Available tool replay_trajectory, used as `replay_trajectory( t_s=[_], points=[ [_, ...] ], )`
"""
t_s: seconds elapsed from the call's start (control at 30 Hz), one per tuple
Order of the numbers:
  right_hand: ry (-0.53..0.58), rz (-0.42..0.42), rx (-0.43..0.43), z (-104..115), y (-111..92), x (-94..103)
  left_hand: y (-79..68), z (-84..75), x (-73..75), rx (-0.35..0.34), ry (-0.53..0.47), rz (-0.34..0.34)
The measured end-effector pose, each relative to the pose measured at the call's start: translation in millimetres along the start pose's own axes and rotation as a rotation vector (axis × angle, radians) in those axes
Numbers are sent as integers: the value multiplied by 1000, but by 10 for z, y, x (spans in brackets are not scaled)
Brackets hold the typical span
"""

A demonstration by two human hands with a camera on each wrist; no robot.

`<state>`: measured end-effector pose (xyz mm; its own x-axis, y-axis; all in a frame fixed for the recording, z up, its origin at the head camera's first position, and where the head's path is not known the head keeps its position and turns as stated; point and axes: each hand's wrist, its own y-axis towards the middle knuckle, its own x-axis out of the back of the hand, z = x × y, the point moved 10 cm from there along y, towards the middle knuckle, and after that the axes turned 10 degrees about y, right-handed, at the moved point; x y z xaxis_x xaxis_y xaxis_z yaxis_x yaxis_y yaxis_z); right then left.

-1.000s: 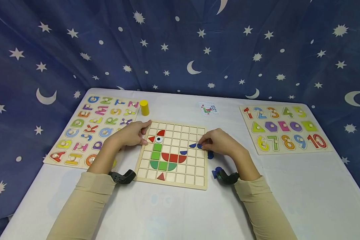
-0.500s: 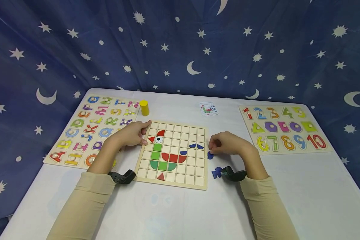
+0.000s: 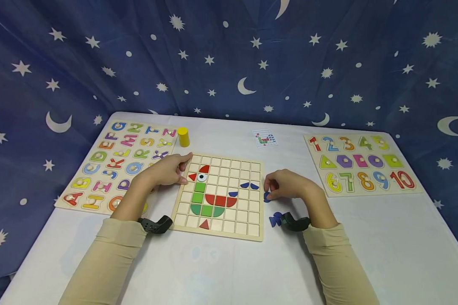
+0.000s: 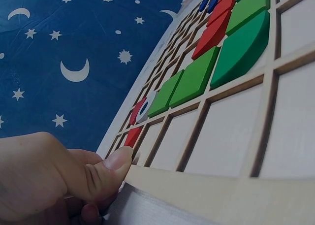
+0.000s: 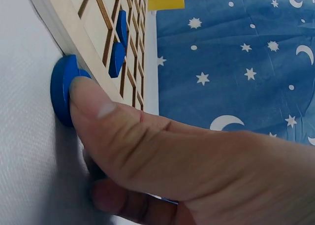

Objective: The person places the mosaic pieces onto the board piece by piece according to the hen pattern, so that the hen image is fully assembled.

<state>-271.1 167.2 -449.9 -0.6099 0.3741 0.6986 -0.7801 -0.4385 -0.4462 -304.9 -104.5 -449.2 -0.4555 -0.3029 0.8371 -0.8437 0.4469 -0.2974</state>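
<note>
A square wooden grid board lies mid-table, bearing a bird shape of red, green and blue pieces with an eye tile. My left hand grips its left edge; in the left wrist view the thumb presses on the rim while fingers curl below. Beside the board's right edge, my right hand pinches at a blue curved piece on the table. Its thumb touches the blue; the forefinger's contact is hidden. Several more blue pieces lie near the right wrist. Blue half-rounds sit in the grid.
An alphabet puzzle board lies at the left, partly behind the left arm. A number puzzle board lies at the right. A yellow cylinder and a small picture card stand behind the grid board, before a starry blue cloth.
My right hand let go of a blue half-round in the grid and moved right, off the board, to the blue piece beside its edge. The left hand stays put.
</note>
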Motion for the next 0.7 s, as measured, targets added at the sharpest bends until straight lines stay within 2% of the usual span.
replay_trajectory(
  t_s=[0.7],
  points=[
    [6, -13, -16, -16, -30, 48, -3, 8, 2, 10, -3, -3]
  ],
)
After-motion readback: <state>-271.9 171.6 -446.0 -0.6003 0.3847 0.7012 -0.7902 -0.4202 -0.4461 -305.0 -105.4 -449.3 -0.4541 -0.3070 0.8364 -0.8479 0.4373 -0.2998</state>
